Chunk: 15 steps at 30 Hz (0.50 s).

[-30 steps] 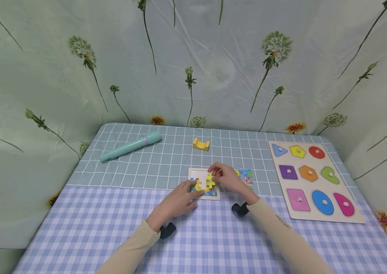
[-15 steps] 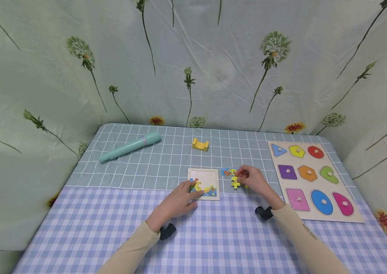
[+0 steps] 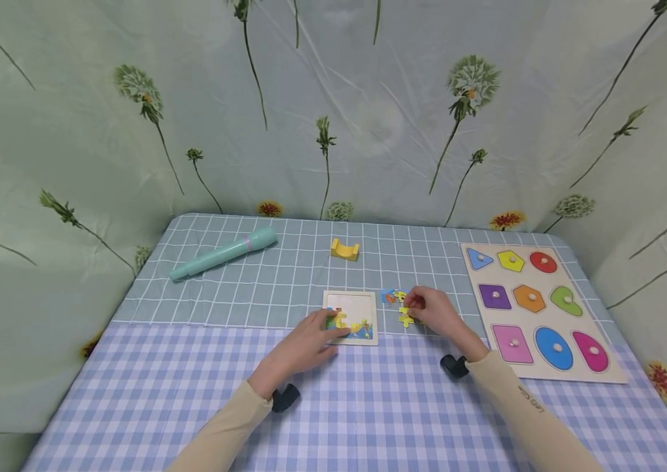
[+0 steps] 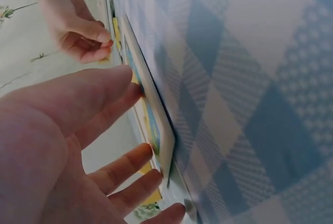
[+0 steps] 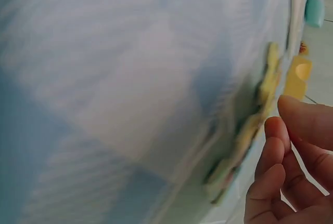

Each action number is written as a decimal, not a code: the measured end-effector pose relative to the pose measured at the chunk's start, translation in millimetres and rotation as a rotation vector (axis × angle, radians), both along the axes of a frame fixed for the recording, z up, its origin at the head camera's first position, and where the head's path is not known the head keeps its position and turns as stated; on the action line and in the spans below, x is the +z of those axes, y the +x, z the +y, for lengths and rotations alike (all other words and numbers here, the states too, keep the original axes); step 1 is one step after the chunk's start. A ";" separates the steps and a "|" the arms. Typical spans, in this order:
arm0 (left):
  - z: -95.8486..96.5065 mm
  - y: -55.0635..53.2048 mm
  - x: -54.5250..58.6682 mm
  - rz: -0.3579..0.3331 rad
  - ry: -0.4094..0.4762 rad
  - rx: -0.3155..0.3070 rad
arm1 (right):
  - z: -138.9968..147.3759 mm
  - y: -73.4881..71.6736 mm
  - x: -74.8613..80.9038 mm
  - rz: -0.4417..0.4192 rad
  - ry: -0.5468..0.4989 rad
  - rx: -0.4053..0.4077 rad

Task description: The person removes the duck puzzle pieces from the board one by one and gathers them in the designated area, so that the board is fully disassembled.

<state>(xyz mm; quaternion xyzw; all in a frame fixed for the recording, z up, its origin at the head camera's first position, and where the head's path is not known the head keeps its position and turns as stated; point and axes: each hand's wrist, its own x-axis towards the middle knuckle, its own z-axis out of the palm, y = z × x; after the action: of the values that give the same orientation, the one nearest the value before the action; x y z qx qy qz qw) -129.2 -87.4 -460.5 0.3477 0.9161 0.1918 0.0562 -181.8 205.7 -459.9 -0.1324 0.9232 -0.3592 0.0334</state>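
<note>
1. Touching the left part of the wooden puzzle frame [image 3: 376,316] with the left hand [image 3: 302,344], fingers [image 4: 127,167] spread and nearly straight, gripping nothing.
2. Placed on the bench [image 3: 333,413], partly filled with pieces along the left and near sides.
3. Poised with the right hand [image 3: 436,311] at loose yellow pieces [image 3: 405,318] just right of the frame, with thumb and index close together; cannot tell whether pinching one.
4. Visible farther off: yellow block [image 3: 345,250], shape board [image 3: 536,322].

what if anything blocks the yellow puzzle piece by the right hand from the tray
Nothing visible stands between the yellow puzzle piece and the wooden puzzle tray; the left hand covers only its lower-left part.
</note>
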 end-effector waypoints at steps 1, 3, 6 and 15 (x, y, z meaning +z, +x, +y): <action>-1.9 0.2 -0.5 0.002 0.008 -0.005 | -1.6 -0.1 1.2 0.008 -0.012 0.013; -6.2 0.5 -0.9 0.008 0.021 -0.008 | -6.3 -0.3 4.7 0.014 -0.031 0.041; -13.8 0.8 -0.9 0.010 0.030 0.007 | -18.4 -0.7 9.4 -0.001 -0.060 0.091; -25.9 0.7 -2.0 -0.044 0.010 0.053 | -75.8 -4.5 7.1 -0.079 -0.086 0.286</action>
<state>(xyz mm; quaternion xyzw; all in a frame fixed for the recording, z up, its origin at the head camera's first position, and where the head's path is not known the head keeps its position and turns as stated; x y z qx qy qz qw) -128.5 -113.4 -462.5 0.3191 0.9226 0.2053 0.0693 -186.3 129.9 -452.8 -0.2497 0.8766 -0.3949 0.1149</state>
